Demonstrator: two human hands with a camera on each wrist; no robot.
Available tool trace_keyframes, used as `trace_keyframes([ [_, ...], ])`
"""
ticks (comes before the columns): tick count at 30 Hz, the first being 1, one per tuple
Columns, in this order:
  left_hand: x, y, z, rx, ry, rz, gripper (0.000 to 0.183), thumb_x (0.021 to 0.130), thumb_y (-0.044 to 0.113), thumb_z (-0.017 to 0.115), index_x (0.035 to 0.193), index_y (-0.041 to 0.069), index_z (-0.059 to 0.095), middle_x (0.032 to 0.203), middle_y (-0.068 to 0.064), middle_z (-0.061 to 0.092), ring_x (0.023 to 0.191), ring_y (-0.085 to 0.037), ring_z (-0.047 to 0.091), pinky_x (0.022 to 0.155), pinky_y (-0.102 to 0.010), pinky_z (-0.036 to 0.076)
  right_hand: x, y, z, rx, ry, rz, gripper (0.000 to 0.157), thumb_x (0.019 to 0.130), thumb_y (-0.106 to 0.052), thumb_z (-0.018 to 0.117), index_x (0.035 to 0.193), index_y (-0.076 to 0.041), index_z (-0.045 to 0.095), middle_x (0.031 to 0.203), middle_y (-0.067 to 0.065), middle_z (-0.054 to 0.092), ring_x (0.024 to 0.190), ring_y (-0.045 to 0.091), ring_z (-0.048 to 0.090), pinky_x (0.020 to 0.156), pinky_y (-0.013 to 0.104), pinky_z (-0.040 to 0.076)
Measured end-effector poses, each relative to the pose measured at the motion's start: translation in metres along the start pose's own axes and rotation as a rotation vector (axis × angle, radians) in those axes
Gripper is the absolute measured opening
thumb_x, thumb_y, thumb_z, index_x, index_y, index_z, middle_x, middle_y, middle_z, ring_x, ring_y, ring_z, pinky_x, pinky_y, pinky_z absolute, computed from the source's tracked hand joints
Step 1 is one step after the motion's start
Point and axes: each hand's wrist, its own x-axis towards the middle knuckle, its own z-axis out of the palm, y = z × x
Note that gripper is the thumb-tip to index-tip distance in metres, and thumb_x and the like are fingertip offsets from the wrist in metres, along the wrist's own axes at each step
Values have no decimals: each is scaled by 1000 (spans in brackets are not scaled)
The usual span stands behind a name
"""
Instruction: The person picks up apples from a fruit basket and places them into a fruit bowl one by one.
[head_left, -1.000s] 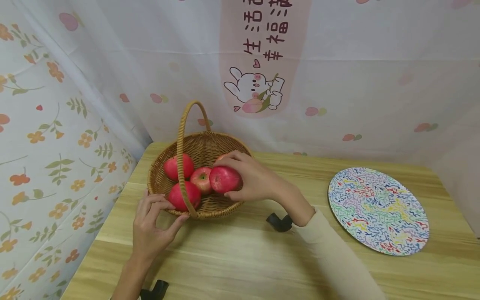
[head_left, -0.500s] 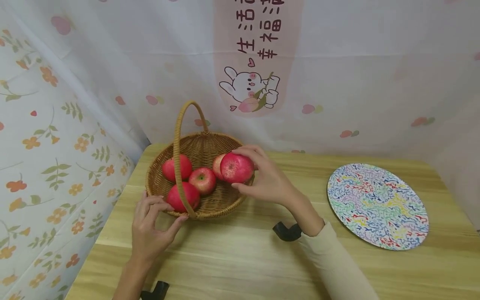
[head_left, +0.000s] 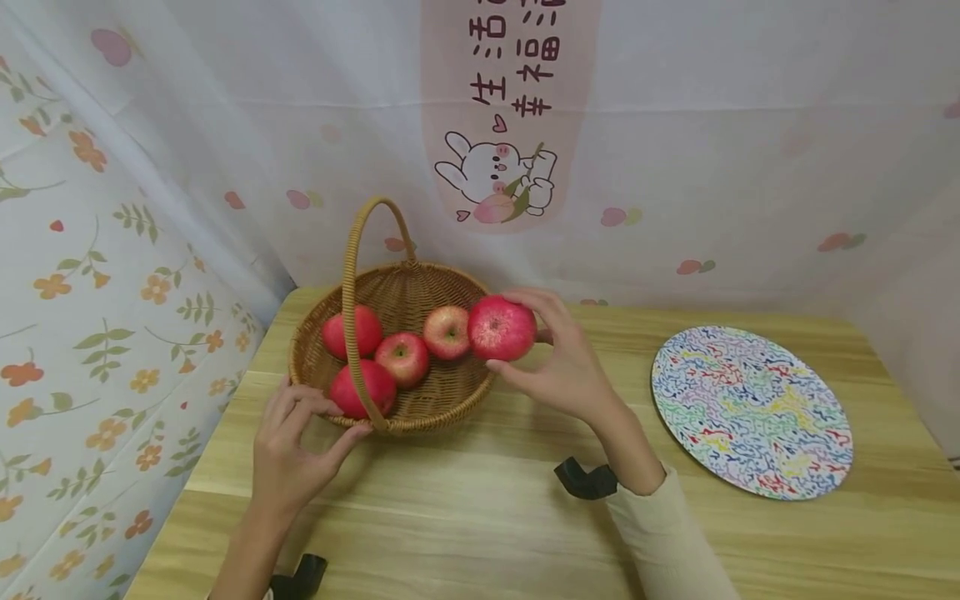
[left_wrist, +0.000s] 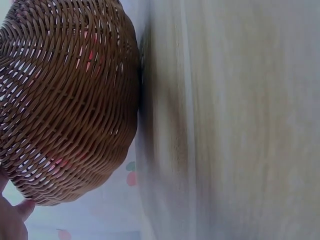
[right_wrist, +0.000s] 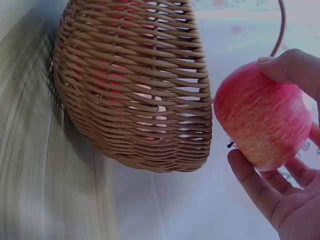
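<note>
Apple (head_left: 502, 327), red and glossy, sits in your right hand (head_left: 567, 358) at the right edge of the wicker basket (head_left: 416, 287); the right-wrist view puts it up past the rim (right_wrist: 206, 100), just beside it. Thumb on one side, fingers round the other: looks a secure hold. Your left hand (head_left: 296, 442) pinches the basket's near left edge, by the foot of the handle (head_left: 348, 283). Hands well apart, both occupied.

Four other apples (head_left: 402, 360) lie in the basket, the yellow-streaked one (head_left: 447, 332) nearest the one you hold; whether those two touch, can't tell.

Handling: hold that left pinch steady, so the basket won't tip or slide if the fruit brushes it. Give the rim clearance; a low pass could bruise the fruit or drag the basket sideways. Skin looks smooth, probably slick: wrap rather than squeeze. Work on the handle's right side, wrist level, unhurried.
</note>
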Motion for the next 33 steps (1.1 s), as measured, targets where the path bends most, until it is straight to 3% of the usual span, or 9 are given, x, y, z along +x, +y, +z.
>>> trace_keyframes([
  [5,6,-6,1,1,-42,6,61,89,65,75,80,6,67,89,-8,65,90,-30,59,126,-56,38,-4,0,-6,-6,48,9,74,80,-13,93,145,-18,59,147,0,55,131,16,55,87,34,67],
  [10,14,-11,1,-7,-79,2,60,91,65,74,80,7,67,87,-6,65,88,-27,59,120,-68,41,-6,3,-12,3,78,14,74,79,-10,93,145,-16,59,146,2,56,131,18,55,87,31,66],
  [13,19,-12,0,-12,-98,-4,61,88,68,76,79,8,67,85,-4,65,86,-23,59,120,-66,41,-6,6,-13,-5,89,22,75,79,-9,93,146,-17,59,147,2,55,132,18,54,87,30,66],
  [16,24,-13,-2,-19,-107,-16,62,83,70,78,77,9,67,83,-3,64,83,-20,57,122,-47,44,-7,9,-14,-21,94,32,76,79,-10,93,146,-18,59,147,2,55,132,18,54,87,30,66],
  [19,29,-13,-2,-22,-119,-22,62,81,71,78,77,10,67,82,-2,64,83,-20,56,115,-25,45,-10,12,-16,-31,104,50,75,80,-12,93,146,-18,58,148,2,55,133,18,54,88,33,66],
  [23,30,-13,-1,-25,-138,-23,62,81,72,78,76,11,66,82,-1,64,84,-21,56,108,-14,43,-18,17,-21,-62,127,90,74,79,-13,94,145,-17,59,147,1,56,133,18,53,88,28,65],
  [27,29,-15,0,-30,-143,-15,62,81,73,77,77,12,66,82,-1,64,84,-22,56,110,-14,42,-23,21,-28,-99,143,101,75,78,-12,94,145,-16,59,146,1,57,132,18,53,88,19,61],
  [33,33,-17,-1,-19,-154,-25,62,83,72,77,79,11,66,84,-3,63,86,-23,55,118,-26,42,-21,26,-38,-127,171,90,77,77,-11,94,145,-14,59,144,3,60,128,20,56,89,16,58],
])
